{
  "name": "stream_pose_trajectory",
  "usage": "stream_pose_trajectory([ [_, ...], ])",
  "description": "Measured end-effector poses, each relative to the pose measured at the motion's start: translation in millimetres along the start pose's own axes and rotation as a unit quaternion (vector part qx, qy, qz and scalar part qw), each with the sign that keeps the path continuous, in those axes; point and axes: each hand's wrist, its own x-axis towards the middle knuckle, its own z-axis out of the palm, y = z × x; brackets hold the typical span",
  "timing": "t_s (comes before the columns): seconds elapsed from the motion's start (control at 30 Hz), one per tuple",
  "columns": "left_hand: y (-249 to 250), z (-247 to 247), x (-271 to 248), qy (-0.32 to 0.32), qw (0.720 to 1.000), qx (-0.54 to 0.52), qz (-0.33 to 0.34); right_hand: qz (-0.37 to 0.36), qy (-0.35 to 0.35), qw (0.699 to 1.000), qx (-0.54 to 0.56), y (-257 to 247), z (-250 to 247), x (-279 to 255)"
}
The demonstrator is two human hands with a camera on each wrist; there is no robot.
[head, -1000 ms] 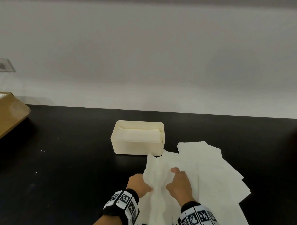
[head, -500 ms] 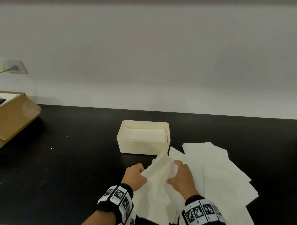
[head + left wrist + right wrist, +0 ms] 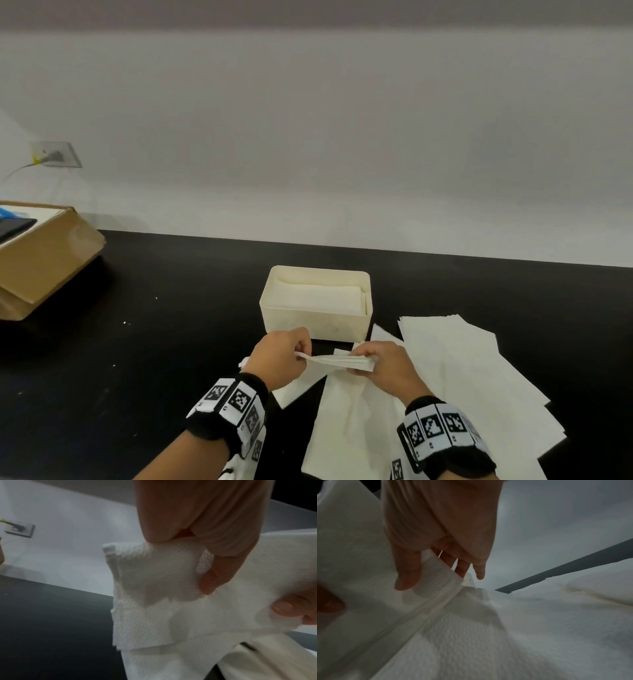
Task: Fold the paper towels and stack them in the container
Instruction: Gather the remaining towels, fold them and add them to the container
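Risk noted: the folded towel [image 3: 337, 361], held in the air between both hands just in front of the container [image 3: 317, 322] and above the loose sheets [image 3: 455, 370], shows uneven layered edges in the left wrist view and would likely spring open or skew if either grip slackens during transfer. The container already holds folded towels, so a slack fold may catch on its near rim. Left hand [image 3: 281, 359] pinches one end between thumb and curled fingers; right hand [image 3: 383, 368] pinches the other, thumb underneath.

Head view looks down from above; both close wrist views share the folded towel [image 3: 154, 601].
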Motion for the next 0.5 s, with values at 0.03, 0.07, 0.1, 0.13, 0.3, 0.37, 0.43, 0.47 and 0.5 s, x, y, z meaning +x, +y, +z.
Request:
stream_pose_trajectory([
  [0.03,-1,-2,0,0.004,1.0,-0.003,0.003,0.008,0.008,1.0,0.019,0,1,0],
  [0.07,-3,-4,-1,0.008,1.0,-0.007,0.003,0.019,0.018,0.999,0.043,-1,3,0],
  [0.1,-4,-5,-2,0.014,1.0,-0.01,0.002,0.028,0.027,0.997,0.065,-2,4,0],
  [0.13,-6,-7,-2,0.021,1.0,-0.013,-0.001,0.033,0.033,0.996,0.078,-4,6,0],
  [0.3,-12,-12,-2,0.046,0.998,-0.031,-0.021,0.029,0.054,0.992,0.11,-13,11,4],
  [0.37,-13,-14,0,0.051,0.998,-0.035,-0.026,0.028,0.056,0.991,0.121,-15,12,6],
  [0.43,-15,-14,1,0.052,0.997,-0.042,-0.032,0.028,0.059,0.989,0.132,-16,13,7],
  [0.47,-15,-14,2,0.052,0.997,-0.049,-0.037,0.028,0.063,0.988,0.138,-16,13,7],
  [0.5,-17,-14,3,0.052,0.996,-0.057,-0.042,0.025,0.067,0.986,0.148,-16,12,6],
])
